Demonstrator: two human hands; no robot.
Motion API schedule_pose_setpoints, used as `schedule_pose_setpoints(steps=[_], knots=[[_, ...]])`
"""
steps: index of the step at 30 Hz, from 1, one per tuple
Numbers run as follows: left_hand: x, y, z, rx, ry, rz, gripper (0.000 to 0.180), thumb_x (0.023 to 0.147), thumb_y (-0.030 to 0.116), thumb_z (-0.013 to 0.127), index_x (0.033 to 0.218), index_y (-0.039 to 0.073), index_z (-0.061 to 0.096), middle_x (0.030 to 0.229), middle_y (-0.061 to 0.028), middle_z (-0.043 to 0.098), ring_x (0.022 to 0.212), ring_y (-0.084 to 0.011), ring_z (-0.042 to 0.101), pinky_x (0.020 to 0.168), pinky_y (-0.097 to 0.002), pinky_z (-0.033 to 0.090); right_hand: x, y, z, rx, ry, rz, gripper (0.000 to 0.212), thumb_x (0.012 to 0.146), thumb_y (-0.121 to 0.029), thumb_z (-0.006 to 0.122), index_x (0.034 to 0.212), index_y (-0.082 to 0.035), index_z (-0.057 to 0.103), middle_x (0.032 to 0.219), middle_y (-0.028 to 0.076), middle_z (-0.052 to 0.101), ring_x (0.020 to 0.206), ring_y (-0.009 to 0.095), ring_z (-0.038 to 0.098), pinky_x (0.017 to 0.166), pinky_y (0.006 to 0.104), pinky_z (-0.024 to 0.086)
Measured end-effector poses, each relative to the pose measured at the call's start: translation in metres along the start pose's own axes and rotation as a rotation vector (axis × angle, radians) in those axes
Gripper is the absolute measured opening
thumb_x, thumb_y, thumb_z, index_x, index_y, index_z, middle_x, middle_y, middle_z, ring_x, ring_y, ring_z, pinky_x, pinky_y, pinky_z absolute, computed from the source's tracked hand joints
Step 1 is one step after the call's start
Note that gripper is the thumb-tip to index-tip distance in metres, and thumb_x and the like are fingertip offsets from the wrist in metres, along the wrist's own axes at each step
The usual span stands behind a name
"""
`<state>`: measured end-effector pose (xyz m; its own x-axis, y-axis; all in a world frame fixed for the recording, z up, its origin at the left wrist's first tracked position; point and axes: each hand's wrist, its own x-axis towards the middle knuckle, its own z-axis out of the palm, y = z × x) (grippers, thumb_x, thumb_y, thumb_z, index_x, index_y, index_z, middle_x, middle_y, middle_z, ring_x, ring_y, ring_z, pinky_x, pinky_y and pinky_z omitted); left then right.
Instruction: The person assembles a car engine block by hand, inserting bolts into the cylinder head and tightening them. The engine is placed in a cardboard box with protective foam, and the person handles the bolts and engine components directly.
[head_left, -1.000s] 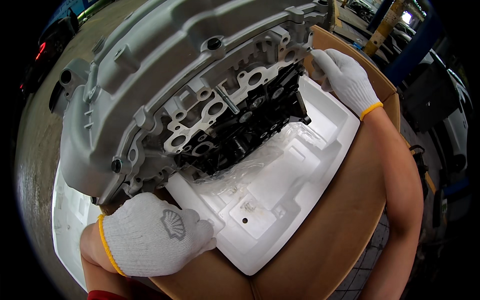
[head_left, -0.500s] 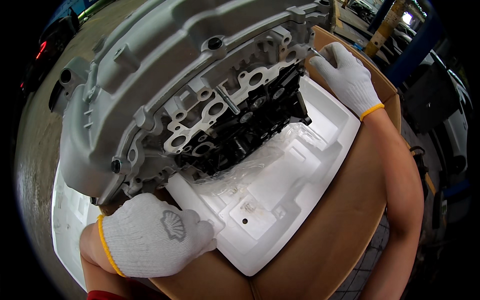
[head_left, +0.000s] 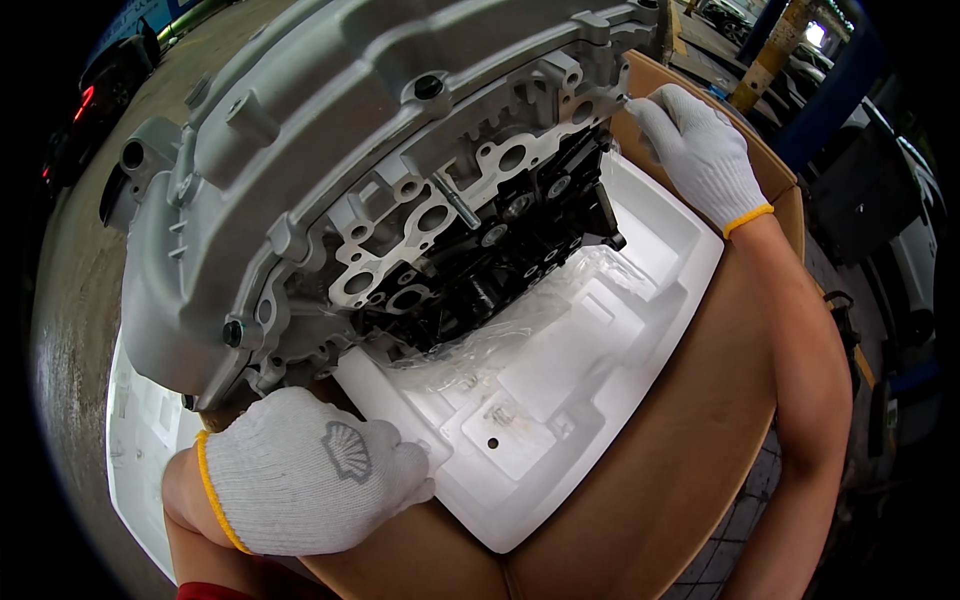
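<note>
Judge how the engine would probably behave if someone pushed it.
The engine is probably heavy, given its bulky metal build. It should feel stiff, since bolts fasten its cover. The projecting stud might catch on things.

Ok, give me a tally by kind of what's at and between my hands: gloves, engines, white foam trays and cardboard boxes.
White gloves: 2, on the left hand and the right hand
Engine: 1
White foam tray: 1
Cardboard box: 1
Total: 5
</note>
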<state>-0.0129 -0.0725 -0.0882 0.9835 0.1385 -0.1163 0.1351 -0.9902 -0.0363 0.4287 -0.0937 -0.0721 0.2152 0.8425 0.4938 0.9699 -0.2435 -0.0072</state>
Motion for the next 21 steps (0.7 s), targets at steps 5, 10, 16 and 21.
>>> schedule_pose_setpoints(steps=[5, 10, 16, 21], knots=[[-0.003, -0.001, 0.004, 0.014, 0.052, -0.008, 0.020, 0.099, 0.042, 0.070, 0.087, 0.027, 0.069, 0.074, 0.0059, 0.064, 0.067, -0.0185, 0.067, 0.061, -0.0351, 0.048, 0.006, -0.020, -0.019, 0.248, -0.223, 0.299, 0.045, 0.108, -0.051, 0.059, 0.118, -0.010, 0.072, 0.110, 0.009, 0.079, 0.104, 0.030, 0.074, 0.090, 0.0419, 0.057], [-0.002, -0.003, 0.002, -0.012, 0.073, 0.038, 0.020, 0.100, 0.042, 0.068, 0.088, 0.027, 0.070, 0.075, 0.0055, 0.064, 0.067, -0.0192, 0.067, 0.061, -0.0354, 0.049, 0.000, -0.006, 0.006, -0.052, 0.072, 0.027, 0.046, 0.109, -0.050, 0.057, 0.107, -0.007, 0.074, 0.094, 0.008, 0.079, 0.086, 0.022, 0.077, 0.084, 0.0362, 0.058], [0.000, -0.002, -0.003, -0.006, 0.049, 0.035, 0.020, 0.101, 0.042, 0.068, 0.087, 0.027, 0.070, 0.075, 0.0048, 0.065, 0.065, -0.0199, 0.068, 0.060, -0.0357, 0.050, 0.008, -0.013, -0.013, 0.643, -0.334, 0.423, 0.045, 0.110, -0.047, 0.061, 0.110, -0.004, 0.073, 0.084, 0.004, 0.075, 0.075, 0.015, 0.070, 0.084, 0.0334, 0.058], [0.010, -0.002, -0.017, -0.036, -0.020, 0.046, 0.020, 0.100, 0.042, 0.068, 0.087, 0.027, 0.069, 0.074, 0.0049, 0.064, 0.066, -0.0200, 0.069, 0.057, -0.0355, 0.050, 0.001, -0.009, 0.003, 0.139, 0.036, 0.098, 0.045, 0.107, -0.047, 0.061, 0.100, -0.004, 0.072, 0.083, 0.005, 0.072, 0.069, 0.012, 0.069, 0.071, 0.0284, 0.057]])
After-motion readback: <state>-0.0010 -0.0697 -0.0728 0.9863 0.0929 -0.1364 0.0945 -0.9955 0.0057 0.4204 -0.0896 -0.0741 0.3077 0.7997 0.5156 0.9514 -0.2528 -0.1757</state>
